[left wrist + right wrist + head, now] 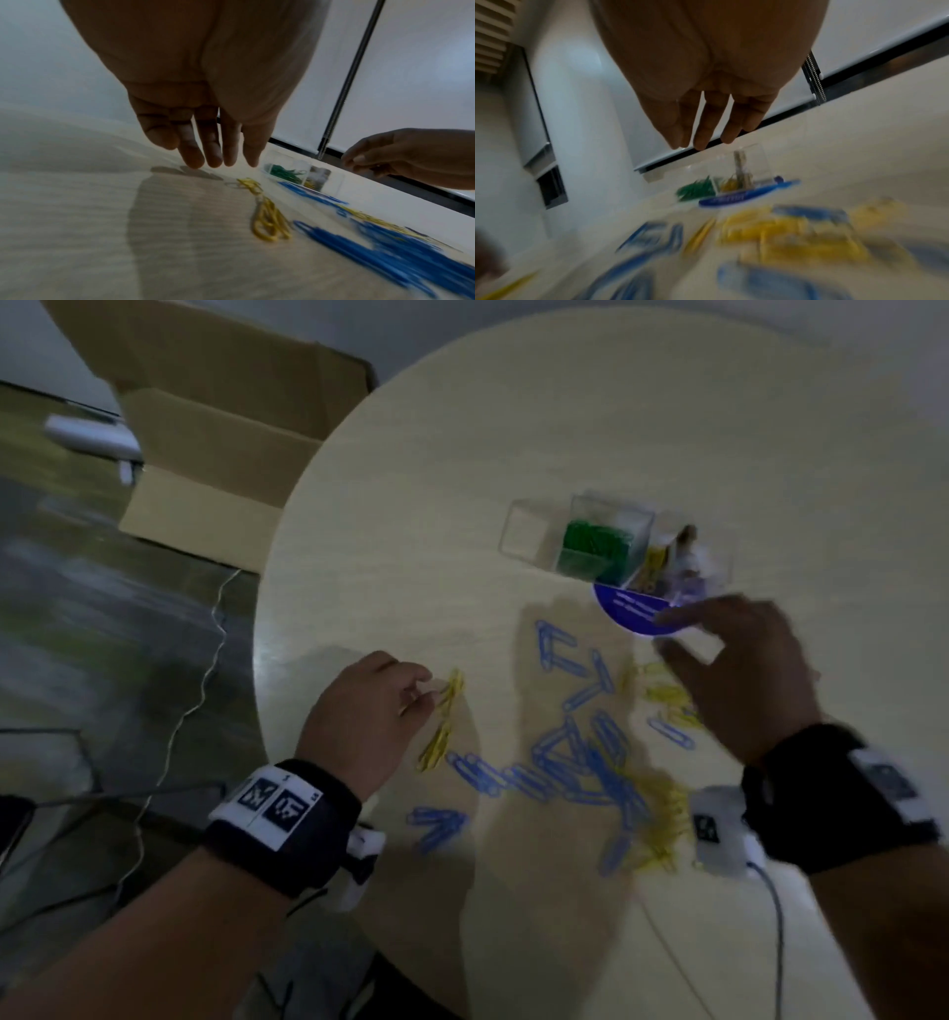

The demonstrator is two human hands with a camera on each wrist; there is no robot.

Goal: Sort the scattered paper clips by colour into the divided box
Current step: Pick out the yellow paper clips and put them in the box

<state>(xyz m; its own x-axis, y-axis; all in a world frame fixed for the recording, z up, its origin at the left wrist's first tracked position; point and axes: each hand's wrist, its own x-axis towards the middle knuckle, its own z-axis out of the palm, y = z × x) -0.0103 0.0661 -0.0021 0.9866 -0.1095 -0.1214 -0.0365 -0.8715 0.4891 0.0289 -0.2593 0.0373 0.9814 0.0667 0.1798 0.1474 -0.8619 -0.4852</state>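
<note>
The clear divided box (pixel 529 534) stands at the far middle of the round table (pixel 513 428). One compartment holds green clips (pixel 595 541), the one beside it yellow clips (pixel 651 562). A blue round lid (pixel 631 608) lies against its near side. My left hand (pixel 423 690) hovers empty with straight fingers (pixel 213 160), just left of a line of yellow clips (pixel 444 721). Blue clips (pixel 575 757) are scattered in the middle, next to a yellow heap (pixel 662 829). My right hand (pixel 667 636) is spread above the lid and holds nothing; its fingers (pixel 700 142) point toward the box.
An open cardboard box (pixel 205 454) stands on the floor beyond the table's left edge (pixel 262 660). Cables (pixel 174 726) trail over the floor on the left, and a cable (pixel 775 916) runs from my right wrist.
</note>
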